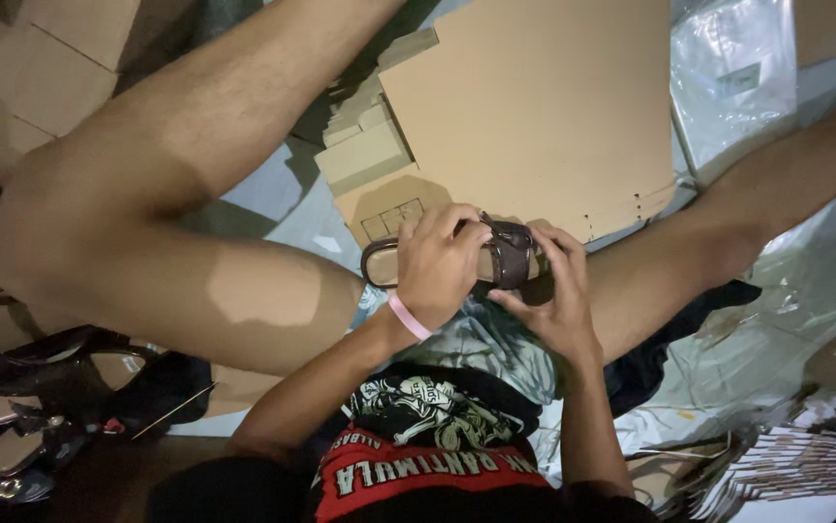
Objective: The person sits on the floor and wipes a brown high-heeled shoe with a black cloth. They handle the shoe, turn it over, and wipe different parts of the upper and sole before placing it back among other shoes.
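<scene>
While the person sits on the floor with both legs spread wide, the scene sorts by size like this:

Cardboard: a large flattened brown cardboard sheet (534,107) lies between the legs, with smaller folded flaps at its left edge.

Plastic: clear plastic wrapping (776,87) covers the floor at the upper right and spreads down the right side under the leg.

Sandal pile: several dark strappy sandals (21,407) lie heaped at the lower left, well apart from the hands.

Printed sheets: a fanned stack of flat printed sheets (795,465) sits at the lower right corner.

Held sandal: 1 flat sandal (510,257) with a tan insole and dark brown straps is held level above the near edge of the cardboard, between the 2 hands.

Left hand: the left hand (442,266), with a pink wristband (408,318) on the wrist, has its grip clamped over the middle of the sandal, fingers curled across the top.

Right hand: the right hand (558,291) has its grip pinched on the strap end of the sandal, fingertips touching the dark straps.
</scene>
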